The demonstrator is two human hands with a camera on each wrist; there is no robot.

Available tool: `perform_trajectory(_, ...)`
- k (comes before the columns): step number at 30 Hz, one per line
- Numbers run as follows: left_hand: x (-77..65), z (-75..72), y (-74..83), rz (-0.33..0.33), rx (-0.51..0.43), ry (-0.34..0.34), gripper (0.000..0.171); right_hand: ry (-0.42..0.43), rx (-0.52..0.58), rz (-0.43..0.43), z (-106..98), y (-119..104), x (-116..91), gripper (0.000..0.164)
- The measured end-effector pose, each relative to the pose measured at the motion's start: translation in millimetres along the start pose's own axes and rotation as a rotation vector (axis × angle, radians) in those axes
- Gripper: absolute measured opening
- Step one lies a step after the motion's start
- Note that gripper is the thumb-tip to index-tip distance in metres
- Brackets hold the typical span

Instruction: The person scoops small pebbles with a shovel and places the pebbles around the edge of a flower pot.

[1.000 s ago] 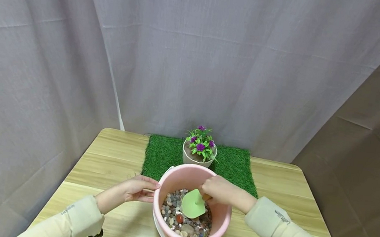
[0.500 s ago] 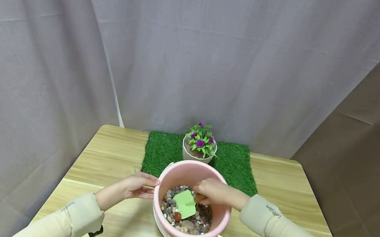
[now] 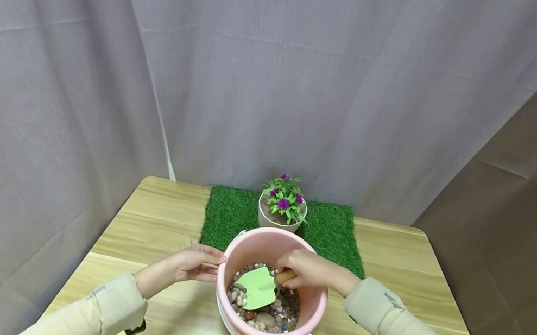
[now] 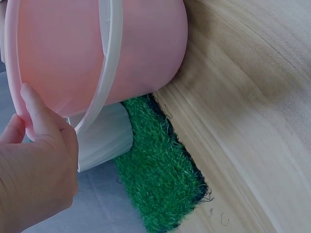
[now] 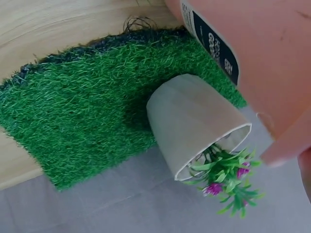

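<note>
A pink bucket (image 3: 317, 320) with a white handle stands on the table, pebbles (image 3: 277, 316) covering its bottom. My left hand (image 3: 196, 263) pinches the bucket's left rim between thumb and fingers; the left wrist view shows this hand (image 4: 41, 165) at the rim too. Reaching over the right side of the rim, my right hand (image 3: 307, 270) grips the wooden handle (image 3: 285, 276) of a small light-green shovel (image 3: 257, 289). The blade lies low among the pebbles, pointing left. In the right wrist view only a sliver of that hand shows beside the bucket (image 5: 272, 53).
Behind the bucket, a white pot (image 3: 274, 223) with purple flowers (image 3: 283, 203) stands on a green artificial-grass mat (image 3: 234, 213). The wooden table (image 3: 165, 216) extends to both sides. Grey curtains (image 3: 276, 92) hang at the back and left, a brownish one at right.
The shovel blade has moved left across the pebbles and now lies flatter. My right hand shifted left, then slightly back right. The left hand stays on the rim.
</note>
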State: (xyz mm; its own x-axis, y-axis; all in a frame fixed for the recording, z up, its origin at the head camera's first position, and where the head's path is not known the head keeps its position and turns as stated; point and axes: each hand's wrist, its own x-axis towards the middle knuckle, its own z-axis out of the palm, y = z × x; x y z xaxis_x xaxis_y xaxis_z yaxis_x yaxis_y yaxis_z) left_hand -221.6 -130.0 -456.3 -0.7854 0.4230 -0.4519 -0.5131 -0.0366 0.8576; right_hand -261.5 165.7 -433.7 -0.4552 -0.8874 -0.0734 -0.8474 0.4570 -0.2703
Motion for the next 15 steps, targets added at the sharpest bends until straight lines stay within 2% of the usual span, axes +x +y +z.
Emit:
perform_trajectory(5,-0.7,-0.8,0.5,0.0,-0.007,0.005,0.028,0.043,0.124,0.021,-7,3,-5,0.015)
perform_trajectory(10,-1.0,0.7,0.2,-0.001,-0.008,0.008,0.035,0.069,0.172,0.062,-8,4,-10,0.015)
perform_trajectory(15,-0.6,1.7,0.5,0.0,-0.006,0.02,0.035,0.107,0.231,0.074,-7,7,-14,0.017)
